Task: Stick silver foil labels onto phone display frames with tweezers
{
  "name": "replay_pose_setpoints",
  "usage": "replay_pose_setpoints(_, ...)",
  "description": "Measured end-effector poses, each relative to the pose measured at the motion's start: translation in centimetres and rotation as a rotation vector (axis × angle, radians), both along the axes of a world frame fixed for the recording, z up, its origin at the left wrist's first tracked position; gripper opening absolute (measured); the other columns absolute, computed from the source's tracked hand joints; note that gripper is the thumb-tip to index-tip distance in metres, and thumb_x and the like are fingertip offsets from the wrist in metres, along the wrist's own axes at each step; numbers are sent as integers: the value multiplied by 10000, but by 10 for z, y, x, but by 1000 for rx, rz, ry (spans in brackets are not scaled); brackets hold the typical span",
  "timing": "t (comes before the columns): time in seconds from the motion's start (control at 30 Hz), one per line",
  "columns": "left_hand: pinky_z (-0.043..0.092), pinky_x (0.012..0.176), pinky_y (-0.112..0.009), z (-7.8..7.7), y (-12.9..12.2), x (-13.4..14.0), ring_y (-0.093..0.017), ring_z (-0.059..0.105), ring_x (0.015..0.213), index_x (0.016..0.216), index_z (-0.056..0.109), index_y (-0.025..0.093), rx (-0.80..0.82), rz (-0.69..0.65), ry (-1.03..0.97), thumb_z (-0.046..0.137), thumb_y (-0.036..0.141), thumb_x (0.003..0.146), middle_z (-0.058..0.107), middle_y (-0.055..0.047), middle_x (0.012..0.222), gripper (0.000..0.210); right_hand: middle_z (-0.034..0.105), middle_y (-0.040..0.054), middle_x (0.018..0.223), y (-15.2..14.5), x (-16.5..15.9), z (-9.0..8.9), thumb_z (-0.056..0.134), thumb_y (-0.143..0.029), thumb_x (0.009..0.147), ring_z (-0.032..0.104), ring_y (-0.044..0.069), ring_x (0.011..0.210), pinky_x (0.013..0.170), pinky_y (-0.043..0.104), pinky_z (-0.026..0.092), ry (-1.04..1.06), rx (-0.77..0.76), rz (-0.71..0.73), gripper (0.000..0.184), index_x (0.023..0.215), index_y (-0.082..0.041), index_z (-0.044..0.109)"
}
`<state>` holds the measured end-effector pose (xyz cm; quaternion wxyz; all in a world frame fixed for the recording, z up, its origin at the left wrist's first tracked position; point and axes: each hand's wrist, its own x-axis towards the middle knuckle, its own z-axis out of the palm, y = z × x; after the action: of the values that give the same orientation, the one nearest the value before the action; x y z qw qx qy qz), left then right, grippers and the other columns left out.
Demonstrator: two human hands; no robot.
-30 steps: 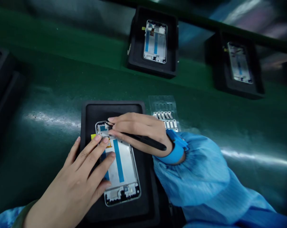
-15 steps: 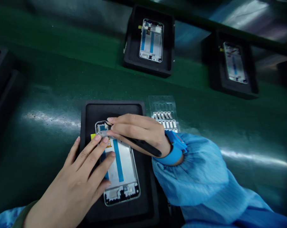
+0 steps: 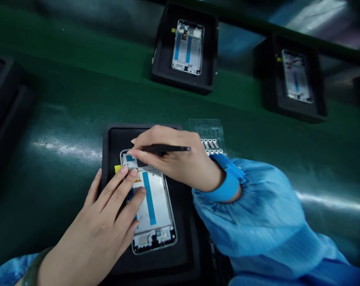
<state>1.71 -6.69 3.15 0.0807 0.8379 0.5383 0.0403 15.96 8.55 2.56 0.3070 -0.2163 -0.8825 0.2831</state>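
My left hand point(image 3: 100, 214) lies with fingers spread over the left side of a phone frame point(image 3: 159, 206), its fingertips resting on the upper part. Blue strips and a yellow tab point(image 3: 117, 169) show on the frame, which sits in a black tray point(image 3: 186, 254). Over the frame's top end, my right hand point(image 3: 171, 155) is closed in a pinch on black tweezers point(image 3: 168, 148). Their tips are hidden behind the fingers. A blue wrist strap point(image 3: 224, 186) circles my right wrist.
Right of the tray lies a clear sheet with rows of small white pieces point(image 3: 211, 145), partly covered by my hand. Further back stand two black trays point(image 3: 182, 83) point(image 3: 296, 109) with phone frames. More black trays point(image 3: 7, 91) are at the left edge.
My right hand has rolled and risen slightly, and the tweezers have swung from slanting down to nearly level. My left hand keeps its place on the phone frame.
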Motion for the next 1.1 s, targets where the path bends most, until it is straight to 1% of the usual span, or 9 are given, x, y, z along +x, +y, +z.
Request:
replay_pose_setpoints(0.07,255,1053,-519,0,0,0,-275,277,1350,1283,470,207,5,6,-4,384,359,915,395,-104,1417,407,673,17,803,0,0,-2,594,-275,838,641,110,746,686,220,521,34,-31,-24,129,827,-148,603)
replay_pose_setpoints(0.23,268,1053,-499,1,2,-1,-252,298,1342,1266,488,241,-5,9,-22,383,354,915,440,-65,1391,383,662,17,767,1,5,-7,583,-278,840,640,108,732,669,219,526,91,-124,-11,146,783,-144,592)
replay_pose_setpoints(0.4,252,1062,-479,2,2,-2,-246,303,1340,1273,482,235,-20,6,-36,387,343,914,456,-54,1380,387,662,19,758,2,8,-6,586,-232,835,644,110,737,688,225,540,103,-118,18,100,780,-148,592)
replay_pose_setpoints(0.5,236,1066,-490,1,1,-2,-254,285,1348,1275,480,237,-20,4,-37,388,343,914,447,-55,1387,387,664,19,759,3,7,-5,573,-232,843,645,115,744,686,229,542,88,-99,18,104,779,-153,594)
replay_pose_setpoints(0.63,233,1068,-501,0,1,-2,-255,276,1352,1274,479,238,-27,1,-26,385,352,916,431,-63,1397,387,666,32,763,3,6,-6,597,-222,828,644,116,729,667,220,532,91,-91,24,102,792,-127,606)
replay_pose_setpoints(0.8,235,1067,-518,0,-2,2,-266,255,1359,1288,460,218,-25,22,-18,384,356,914,377,-98,1430,405,659,18,769,3,3,-4,598,-258,829,627,95,698,653,197,504,74,-140,-23,134,795,-128,610)
replay_pose_setpoints(0.93,218,1074,-539,-1,-5,6,-272,231,1367,1294,446,215,-39,79,-30,387,346,906,362,-103,1438,414,635,-7,718,1,-2,0,591,-257,830,579,67,602,575,177,463,34,-178,-85,131,805,-129,605)
replay_pose_setpoints(1.0,244,1060,-548,-1,-5,7,-281,244,1361,1286,454,212,-41,77,-24,391,342,902,372,-111,1430,410,624,-15,709,1,-4,2,592,-239,826,558,56,574,561,173,451,24,-195,-94,114,803,-128,602)
replay_pose_setpoints(1.1,301,1027,-547,0,-3,6,-289,284,1343,1269,471,214,-41,57,-7,401,332,898,399,-113,1410,395,623,-9,751,5,-3,1,590,-233,825,539,44,556,563,179,446,48,-218,-81,121,781,-120,604)
